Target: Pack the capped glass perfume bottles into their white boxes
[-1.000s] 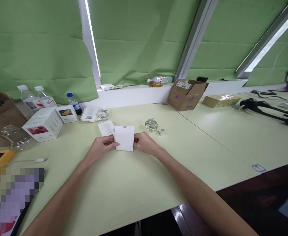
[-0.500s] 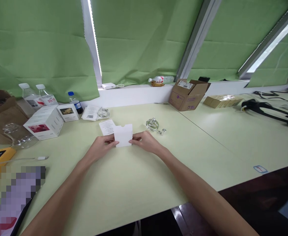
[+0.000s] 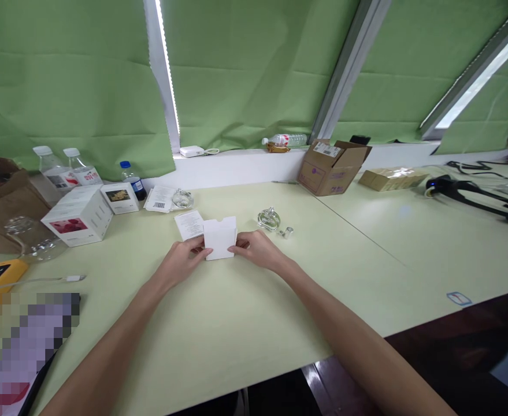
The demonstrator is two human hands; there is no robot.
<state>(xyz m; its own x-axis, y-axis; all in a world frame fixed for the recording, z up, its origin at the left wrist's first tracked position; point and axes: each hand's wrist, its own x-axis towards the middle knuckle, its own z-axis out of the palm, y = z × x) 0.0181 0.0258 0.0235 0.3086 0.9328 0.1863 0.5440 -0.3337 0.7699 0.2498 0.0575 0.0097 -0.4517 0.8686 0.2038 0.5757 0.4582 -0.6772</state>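
Note:
A small white cardboard box [image 3: 219,238] with a notch in its top edge stands upright on the table between my hands. My left hand [image 3: 187,257] grips its left edge, thumb in front and fingers behind. On the opposite edge, my right hand [image 3: 254,248] pinches it the same way. Just behind the box lies a printed white card [image 3: 189,224]. A clear glass bottle [image 3: 269,219] rests beyond my right hand, with small silvery caps [image 3: 288,232] beside it. What the box contains is hidden.
White boxes with pictures [image 3: 80,216] stand at the left by plastic bottles [image 3: 80,167] and a clear jar [image 3: 34,240]. A second glass bottle [image 3: 182,199] lies by printed papers [image 3: 160,197]. An open brown carton [image 3: 332,167] and a black frame-like device [image 3: 474,196] sit at the right.
The white box has shifted slightly to the right and turned a little. My left hand has moved along with it, while my right hand stays almost in place.

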